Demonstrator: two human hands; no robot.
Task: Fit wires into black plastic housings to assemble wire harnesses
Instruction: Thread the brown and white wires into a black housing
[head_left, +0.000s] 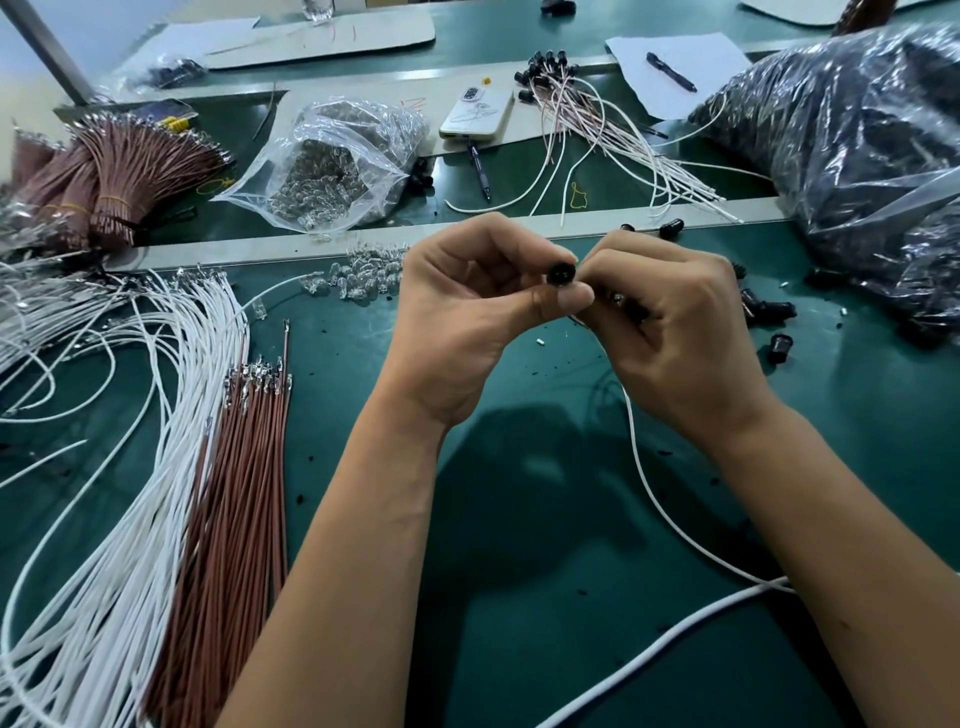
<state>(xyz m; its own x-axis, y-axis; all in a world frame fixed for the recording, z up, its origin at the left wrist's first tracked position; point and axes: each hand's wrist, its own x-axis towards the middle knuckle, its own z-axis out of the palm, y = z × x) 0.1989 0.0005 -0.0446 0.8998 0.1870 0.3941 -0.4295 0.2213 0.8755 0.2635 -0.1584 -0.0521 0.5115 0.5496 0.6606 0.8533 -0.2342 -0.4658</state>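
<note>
Landmark: small round black plastic housing (561, 274), held up over the green worktop (545, 597), centre of view.
Done: beyond the housing, a pile of finished harnesses (582, 119), white and pink wires in black caps.
Left: plenty, it looks. Left of the housing lie loose white wires (130, 415) and brown wires (236, 467); right of it, scattered spare housings (769, 306).
Left hand (467, 317): fingers curled, thumb and forefinger pinching the housing, so the grip is on it.
Right hand (675, 322): fingers curled tight against the housing, apparently feeding in a thin white wire (654, 488) that trails toward the person.
</note>
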